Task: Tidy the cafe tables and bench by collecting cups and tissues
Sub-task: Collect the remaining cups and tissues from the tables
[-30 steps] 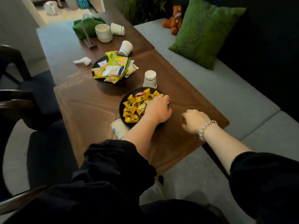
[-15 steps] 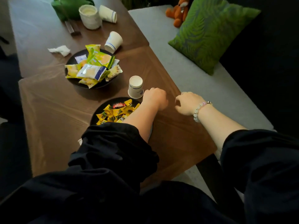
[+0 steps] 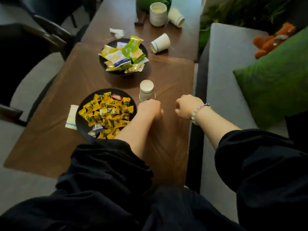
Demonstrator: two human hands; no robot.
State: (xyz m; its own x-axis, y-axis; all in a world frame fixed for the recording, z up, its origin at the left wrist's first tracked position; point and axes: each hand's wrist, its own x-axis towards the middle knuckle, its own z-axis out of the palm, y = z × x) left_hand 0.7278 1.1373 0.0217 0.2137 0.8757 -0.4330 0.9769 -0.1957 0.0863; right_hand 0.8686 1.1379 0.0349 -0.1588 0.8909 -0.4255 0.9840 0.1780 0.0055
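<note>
Standing near the middle of the bench, toward its right edge: one paper cup, apparently rim down, so stable and easy to lift from above. Just in front of it, at its lower rim, the left hand, clenched into a fist; cannot tell whether touching the cup, or whether closed on anything. Beside it, near the right edge, the right hand, likewise curled shut, nothing visible inside. Probably poised there because the upright cup is the nearest thing to collect.

Still to gather, judging by the layout:
- a tipped cup by the far right edge, mouth toward the snack plate;
- another tipped cup against the ceramic pot at the far end;
- a flattened-looking cup tucked against the left rim of the candy plate;
- a crumpled tissue beyond the snack plate.

Worth opening a hand before reaching; light cups likely to roll if nudged.
</note>
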